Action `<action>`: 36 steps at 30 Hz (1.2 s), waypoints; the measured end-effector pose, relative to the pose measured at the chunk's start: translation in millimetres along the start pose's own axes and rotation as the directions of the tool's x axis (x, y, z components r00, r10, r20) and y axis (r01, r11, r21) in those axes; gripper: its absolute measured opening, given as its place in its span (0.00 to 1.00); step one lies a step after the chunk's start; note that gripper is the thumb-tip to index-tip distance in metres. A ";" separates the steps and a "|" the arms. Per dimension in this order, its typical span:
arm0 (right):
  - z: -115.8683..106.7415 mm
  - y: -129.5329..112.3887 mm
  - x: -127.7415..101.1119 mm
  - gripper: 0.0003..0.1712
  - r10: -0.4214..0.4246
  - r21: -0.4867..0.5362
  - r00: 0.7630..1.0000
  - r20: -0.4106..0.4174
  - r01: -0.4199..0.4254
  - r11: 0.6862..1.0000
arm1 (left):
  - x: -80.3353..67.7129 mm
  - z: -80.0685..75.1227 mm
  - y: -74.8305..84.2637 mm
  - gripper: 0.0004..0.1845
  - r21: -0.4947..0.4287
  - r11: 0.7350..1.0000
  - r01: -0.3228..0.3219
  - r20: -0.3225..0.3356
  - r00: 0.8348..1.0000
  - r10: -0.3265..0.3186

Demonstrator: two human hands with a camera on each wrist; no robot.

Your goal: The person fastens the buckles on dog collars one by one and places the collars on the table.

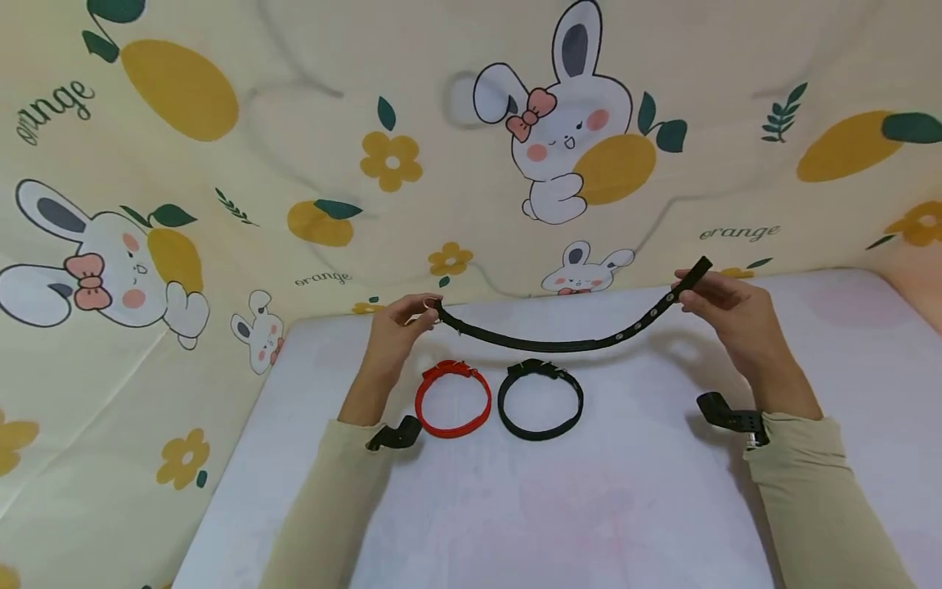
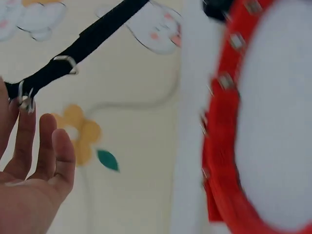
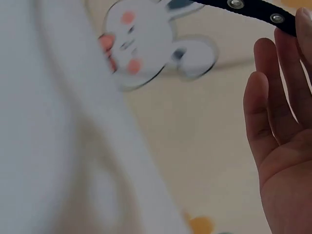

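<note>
Both hands stretch an unbuckled black collar (image 1: 567, 339) above the white table (image 1: 625, 507): left hand (image 1: 393, 327) pinching its buckle end, right hand (image 1: 724, 307) pinching the eyelet end, so it sags open over the buckled red collar (image 1: 452, 401) and black collar loop (image 1: 540, 402).

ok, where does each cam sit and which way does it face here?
Head: above, looking forward and down at the table; both hands, forearms and sleeves show, left hand and right hand pinching the ends of the open strap.
Left wrist: beside the palm, facing past the fingers to the strap's buckle end and the red collar.
Right wrist: beside the palm, facing the wall cloth; fingers show.
Shared: all three see the strap.
</note>
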State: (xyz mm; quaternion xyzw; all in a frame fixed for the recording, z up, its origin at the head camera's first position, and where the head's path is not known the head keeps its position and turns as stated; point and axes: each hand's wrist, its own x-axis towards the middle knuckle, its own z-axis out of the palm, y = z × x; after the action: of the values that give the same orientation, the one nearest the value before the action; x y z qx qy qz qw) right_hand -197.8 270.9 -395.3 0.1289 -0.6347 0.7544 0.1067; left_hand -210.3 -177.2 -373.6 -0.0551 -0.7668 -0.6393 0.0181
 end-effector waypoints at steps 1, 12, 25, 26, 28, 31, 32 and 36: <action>3.8 -5.9 0.5 0.18 -0.017 0.005 1.000 0.013 0.017 1.000 | -4.1 2.1 3.4 0.15 -0.042 0.999 -0.035 -0.004 0.999 0.035; 41.2 -56.0 -5.9 0.17 -0.122 0.076 0.985 0.123 0.114 0.991 | -35.1 33.5 40.8 0.16 -0.216 0.953 -0.214 -0.055 0.977 0.207; 75.9 -59.4 -14.3 0.16 -0.022 -0.125 0.975 0.222 0.051 0.991 | -41.5 53.1 52.2 0.18 -0.230 0.950 -0.212 -0.001 0.976 0.218; 77.3 -58.9 -14.6 0.16 -0.009 -0.152 0.974 0.227 0.044 0.987 | -42.3 53.6 52.2 0.19 -0.238 0.947 -0.216 0.000 0.975 0.223; 79.9 -58.6 -14.6 0.16 0.023 -0.239 0.970 0.242 0.037 0.970 | -44.2 55.0 52.5 0.19 -0.251 0.943 -0.218 -0.002 0.974 0.225; 84.2 -60.3 -13.5 0.16 0.064 -0.381 0.962 0.266 0.043 0.924 | -45.6 57.7 53.2 0.19 -0.265 0.944 -0.196 -0.020 0.980 0.198; 85.9 -61.5 -13.2 0.16 0.073 -0.414 0.960 0.271 0.047 0.909 | -46.0 58.7 53.4 0.19 -0.268 0.946 -0.185 -0.029 0.982 0.184; 92.7 -65.6 -13.3 0.16 0.086 -0.512 0.955 0.282 0.074 0.856 | -45.8 65.1 53.3 0.18 -0.285 0.947 -0.151 -0.050 0.988 0.143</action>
State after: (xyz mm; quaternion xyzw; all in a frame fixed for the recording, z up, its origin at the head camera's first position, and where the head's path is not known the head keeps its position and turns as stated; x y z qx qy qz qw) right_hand -158.5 190.9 -323.8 0.2045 -0.8230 0.5285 0.0391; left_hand -156.3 -106.7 -337.8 -0.1050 -0.6591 -0.7416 0.0684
